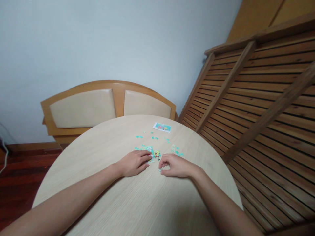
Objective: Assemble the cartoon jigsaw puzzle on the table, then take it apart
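My left hand (136, 162) lies flat on the table, its fingertips on the left side of a partly joined jigsaw puzzle (157, 153) with a yellow cartoon figure. Part of that puzzle is hidden beneath the fingers. Just to the right, my right hand (176, 165) pinches a small pale-green puzzle piece (160, 170) between thumb and fingers, close to the tabletop and below the joined part. Loose turquoise puzzle pieces (177, 150) lie beyond the right hand, and more pieces (154, 138) are scattered farther back.
A small picture card (162, 127) with cartoon figures lies toward the far edge of the round wooden table (118, 203). Behind the table stands a headboard with cream panels (83, 108). A slatted wooden frame (246, 108) leans along the right side.
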Demonstrator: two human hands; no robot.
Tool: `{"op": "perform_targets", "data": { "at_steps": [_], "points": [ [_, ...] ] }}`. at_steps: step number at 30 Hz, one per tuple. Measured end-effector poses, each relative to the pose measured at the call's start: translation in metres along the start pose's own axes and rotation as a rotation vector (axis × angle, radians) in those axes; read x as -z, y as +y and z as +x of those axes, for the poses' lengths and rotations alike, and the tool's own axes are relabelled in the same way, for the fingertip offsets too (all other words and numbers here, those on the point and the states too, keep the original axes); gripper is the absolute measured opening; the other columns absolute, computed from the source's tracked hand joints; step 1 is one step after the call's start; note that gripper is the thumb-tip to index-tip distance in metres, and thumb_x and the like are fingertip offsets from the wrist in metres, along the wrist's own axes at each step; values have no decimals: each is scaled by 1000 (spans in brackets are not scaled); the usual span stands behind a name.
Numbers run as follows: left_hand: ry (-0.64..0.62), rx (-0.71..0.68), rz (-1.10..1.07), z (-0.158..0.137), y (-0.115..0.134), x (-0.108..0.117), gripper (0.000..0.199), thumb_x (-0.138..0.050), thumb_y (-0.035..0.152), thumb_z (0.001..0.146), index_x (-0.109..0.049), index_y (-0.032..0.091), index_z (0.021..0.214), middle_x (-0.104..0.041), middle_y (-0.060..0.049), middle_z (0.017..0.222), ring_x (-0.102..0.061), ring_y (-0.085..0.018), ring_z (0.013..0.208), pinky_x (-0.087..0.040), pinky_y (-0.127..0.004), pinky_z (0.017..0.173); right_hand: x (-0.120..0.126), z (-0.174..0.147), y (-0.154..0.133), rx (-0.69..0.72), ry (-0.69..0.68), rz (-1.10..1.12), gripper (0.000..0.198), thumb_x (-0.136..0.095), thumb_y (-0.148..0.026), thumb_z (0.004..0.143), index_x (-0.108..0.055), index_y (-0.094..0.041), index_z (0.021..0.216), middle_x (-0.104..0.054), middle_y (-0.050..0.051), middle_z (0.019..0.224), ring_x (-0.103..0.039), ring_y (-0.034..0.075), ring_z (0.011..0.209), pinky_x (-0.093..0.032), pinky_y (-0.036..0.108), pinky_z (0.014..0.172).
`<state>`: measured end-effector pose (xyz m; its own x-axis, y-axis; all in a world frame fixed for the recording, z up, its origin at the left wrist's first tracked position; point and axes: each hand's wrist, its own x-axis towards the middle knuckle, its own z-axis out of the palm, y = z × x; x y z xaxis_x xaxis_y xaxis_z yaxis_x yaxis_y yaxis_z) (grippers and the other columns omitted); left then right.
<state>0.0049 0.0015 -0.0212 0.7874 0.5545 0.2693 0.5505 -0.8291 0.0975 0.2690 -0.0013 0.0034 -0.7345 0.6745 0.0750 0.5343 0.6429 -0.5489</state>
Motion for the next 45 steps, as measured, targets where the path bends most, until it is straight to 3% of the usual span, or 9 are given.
{"op": "perform_targets", "data": {
  "at_steps": [6, 16, 36, 45],
  "points": [
    [-3, -45, -29, 0, 1, -1, 36, -46, 30, 102, -58, 19, 133, -57, -12, 140, -58, -28, 126, -46, -44, 107, -1, 3, -4, 37, 48, -77, 16, -71, -15, 75, -71, -20, 90, -68, 0, 83, -60, 15, 79, -43, 24, 73],
    [6, -105, -50, 1, 1, -2, 36, -43, 29, 103, -59, 21, 135, -58, -11, 139, -58, -25, 125, -46, -40, 108, -6, 9, 2, 110, 159, -194, 12, -72, -22, 84, -70, -21, 96, -72, 2, 94, -64, 18, 91, -44, 29, 85],
    [6, -105, -66, 0, 2, 0, 37, -44, 29, 103, -59, 20, 135, -59, -12, 139, -58, -26, 125, -46, -41, 108, -7, 9, 5, 125, 149, -212, 14, -68, -25, 89, -73, -21, 102, -73, 5, 99, -66, 20, 96, -46, 31, 89],
    [12, -113, -78, 1, 1, 0, 36, -44, 29, 103, -59, 21, 134, -59, -11, 139, -58, -26, 125, -46, -41, 107, -6, 10, 6, 123, 131, -251, 12, -67, -27, 91, -77, -23, 96, -73, 4, 95, -66, 19, 91, -45, 29, 83]
  ]
}}
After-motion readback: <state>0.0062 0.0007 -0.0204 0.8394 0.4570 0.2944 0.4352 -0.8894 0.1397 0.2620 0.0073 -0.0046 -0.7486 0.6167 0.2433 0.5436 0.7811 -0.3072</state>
